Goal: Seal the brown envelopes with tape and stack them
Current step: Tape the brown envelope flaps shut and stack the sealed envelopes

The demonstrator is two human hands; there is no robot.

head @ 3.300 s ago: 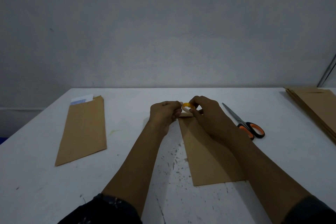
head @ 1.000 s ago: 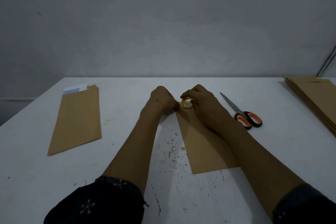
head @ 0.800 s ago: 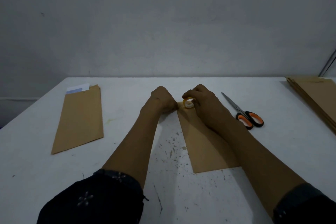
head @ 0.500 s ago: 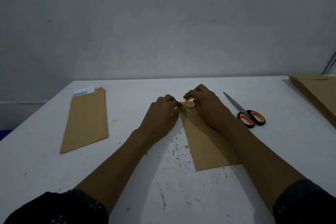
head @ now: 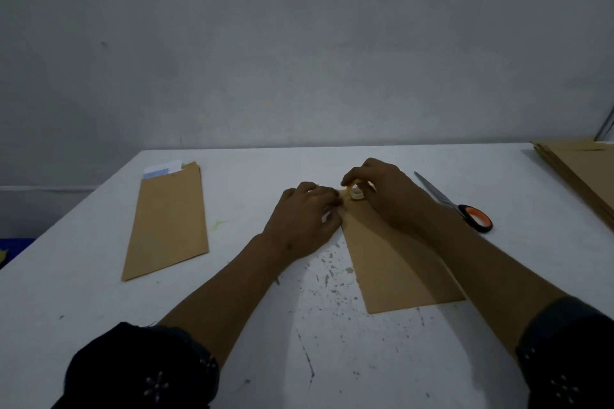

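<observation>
A brown envelope [head: 395, 262] lies lengthwise on the white table [head: 99, 302] in front of me. At its far end my right hand [head: 382, 192] grips a small roll of tape [head: 356, 192] with curled fingers. My left hand [head: 305, 216] lies over the envelope's far left corner, its fingertips down at the edge next to the roll; what they touch is hidden. A second brown envelope [head: 167, 219] lies to the left with white paper [head: 162, 170] sticking out of its far end. A stack of brown envelopes [head: 584, 176] sits at the right edge.
Orange-handled scissors [head: 465, 211] lie shut just right of my right forearm. The table's surface is scuffed with dark specks near the middle. A grey wall [head: 299, 43] stands right behind the table's far edge.
My left hand has turned from a fist beside the roll to lying flatter over the envelope's far left corner. My right hand has stayed on the tape roll.
</observation>
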